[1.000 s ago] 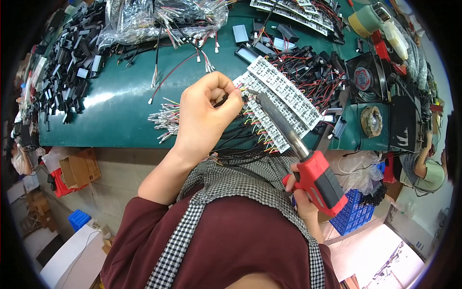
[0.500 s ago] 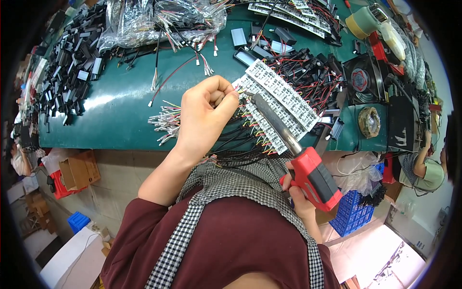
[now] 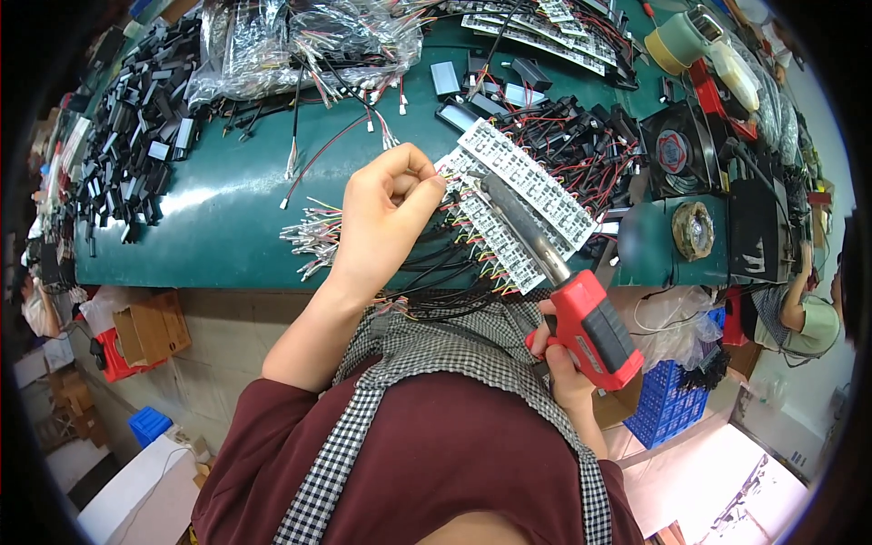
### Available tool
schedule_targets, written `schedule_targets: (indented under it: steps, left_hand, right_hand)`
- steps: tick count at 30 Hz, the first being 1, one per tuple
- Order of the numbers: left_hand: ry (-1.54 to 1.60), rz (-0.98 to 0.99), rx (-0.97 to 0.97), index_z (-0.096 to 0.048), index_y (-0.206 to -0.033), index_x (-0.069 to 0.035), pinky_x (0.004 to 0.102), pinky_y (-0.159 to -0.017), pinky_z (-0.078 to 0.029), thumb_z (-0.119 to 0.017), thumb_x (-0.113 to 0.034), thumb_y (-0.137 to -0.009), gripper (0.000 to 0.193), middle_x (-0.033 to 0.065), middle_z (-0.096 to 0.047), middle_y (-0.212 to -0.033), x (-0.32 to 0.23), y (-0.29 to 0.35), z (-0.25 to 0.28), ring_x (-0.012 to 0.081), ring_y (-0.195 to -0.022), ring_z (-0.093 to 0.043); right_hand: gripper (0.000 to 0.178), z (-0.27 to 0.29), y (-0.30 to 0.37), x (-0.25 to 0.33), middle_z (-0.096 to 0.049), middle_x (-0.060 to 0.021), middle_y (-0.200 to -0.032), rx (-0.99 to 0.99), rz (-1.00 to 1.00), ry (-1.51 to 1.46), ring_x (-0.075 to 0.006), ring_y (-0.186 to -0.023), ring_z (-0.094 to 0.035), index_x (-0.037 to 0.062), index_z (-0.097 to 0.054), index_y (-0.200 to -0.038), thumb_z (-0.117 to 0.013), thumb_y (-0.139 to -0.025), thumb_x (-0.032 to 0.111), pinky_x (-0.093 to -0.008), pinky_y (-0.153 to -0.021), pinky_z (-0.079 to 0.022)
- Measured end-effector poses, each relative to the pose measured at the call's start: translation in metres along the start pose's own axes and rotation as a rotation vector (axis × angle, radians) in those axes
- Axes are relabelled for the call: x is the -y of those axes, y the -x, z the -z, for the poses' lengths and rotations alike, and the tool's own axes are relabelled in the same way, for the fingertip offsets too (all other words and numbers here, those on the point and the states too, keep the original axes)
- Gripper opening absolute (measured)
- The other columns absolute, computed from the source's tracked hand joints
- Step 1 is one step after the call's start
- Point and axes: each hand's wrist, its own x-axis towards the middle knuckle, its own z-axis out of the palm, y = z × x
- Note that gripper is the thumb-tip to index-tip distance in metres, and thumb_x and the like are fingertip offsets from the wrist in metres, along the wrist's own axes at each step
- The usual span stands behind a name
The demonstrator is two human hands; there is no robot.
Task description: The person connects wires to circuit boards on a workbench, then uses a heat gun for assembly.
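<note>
My right hand (image 3: 565,374) grips a red and black soldering gun (image 3: 592,329) by its handle. Its long metal barrel slants up and left over the white circuit board panels (image 3: 531,177), with the tip near their upper left end. Beside that tip, my left hand (image 3: 386,213) is closed in a pinch on thin wires, whose ends are mostly covered by my fingers. Along the nearer panel runs a row of short coloured wires (image 3: 486,256), joined to black cables (image 3: 440,268) that hang at the table edge. Left of my wrist lies a bundle of stripped wire ends (image 3: 313,238).
Black housings (image 3: 136,145) are heaped at the left of the green table (image 3: 227,218). A plastic bag of cables (image 3: 263,54) lies behind. To the right are black parts with red wires (image 3: 599,136), a fan (image 3: 677,150) and a solder-like coil (image 3: 693,231). Another person (image 3: 808,322) is far right.
The view has shifted slightly. The soldering gun's tip has moved a little across the panel's upper left end, while my left hand keeps its pinch in nearly the same place.
</note>
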Motion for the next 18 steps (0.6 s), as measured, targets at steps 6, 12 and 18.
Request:
schedule_targets:
  steps: [6,12,18]
  left_hand:
    - [-0.43,-0.535,-0.359,-0.059,-0.085,-0.001,0.0165,-0.046,-0.031,-0.064,-0.003,-0.084,0.006,-0.0039,-0.053,-0.065,-0.034,0.005,0.028,0.0005,-0.054,-0.041]
    - [-0.724,-0.86,-0.165,-0.064,-0.087,-0.002,0.0249,-0.051,-0.043,-0.069,0.004,-0.071,0.017,0.0069,-0.06,-0.075,-0.028,-0.017,0.038,0.0148,-0.058,-0.054]
    - [-0.732,-0.934,-0.06,-0.064,-0.087,-0.001,0.0293,-0.051,-0.044,-0.067,0.001,-0.065,0.023,0.0075,-0.053,-0.079,0.039,-0.026,0.003,0.0195,-0.062,-0.054]
  right_hand:
    - [0.046,-0.004,-0.008,0.013,-0.056,-0.0175,-0.109,-0.02,0.049,-0.141,-0.0153,-0.066,-0.054,-0.006,-0.045,-0.12,-0.061,-0.086,0.021,-0.027,-0.054,-0.044]
    - [0.047,0.018,-0.007,0.003,-0.057,-0.0164,-0.111,-0.038,0.04,0.135,-0.0154,-0.069,-0.056,-0.0041,-0.045,-0.122,-0.063,-0.083,0.015,-0.0273,-0.058,-0.046]
    - [0.048,0.021,-0.031,0.041,-0.058,-0.0172,-0.108,-0.065,0.091,0.32,-0.0158,-0.064,-0.055,-0.0053,-0.047,-0.12,-0.062,-0.083,0.02,-0.0264,-0.056,-0.044]
